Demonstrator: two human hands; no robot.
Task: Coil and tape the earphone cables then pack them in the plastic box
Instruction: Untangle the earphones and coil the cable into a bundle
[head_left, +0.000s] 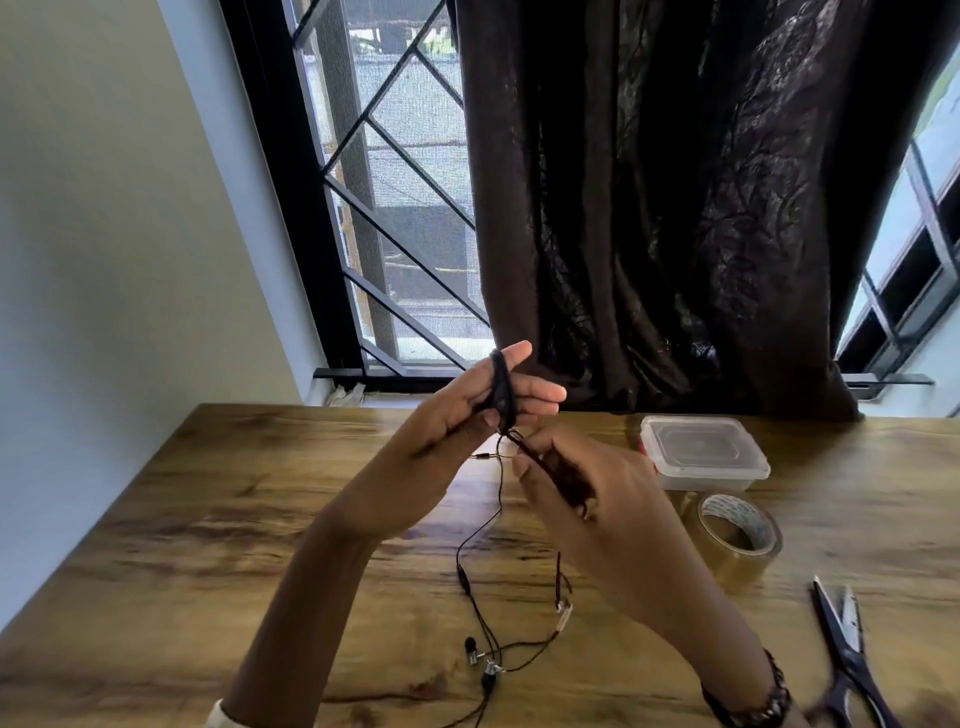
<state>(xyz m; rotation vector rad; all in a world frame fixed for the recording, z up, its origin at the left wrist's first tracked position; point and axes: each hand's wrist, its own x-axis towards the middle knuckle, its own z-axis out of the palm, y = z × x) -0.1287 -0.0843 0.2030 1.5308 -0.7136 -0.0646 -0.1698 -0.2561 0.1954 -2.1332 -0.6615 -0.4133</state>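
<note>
Cable (501, 389) loops round my left hand (457, 431), fingers straight as a former to keep the coil even — my right hand (566, 483) pinches the loose end to feed it. Tape roll (737, 535), scissors (844, 649) and plastic box (704, 452) wait on the table (208, 519) at my right — not yet needed

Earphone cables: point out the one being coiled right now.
The dark cable looped around the left hand's fingers, fed by the right hand. The other cable hangs slack down to the table.
</note>
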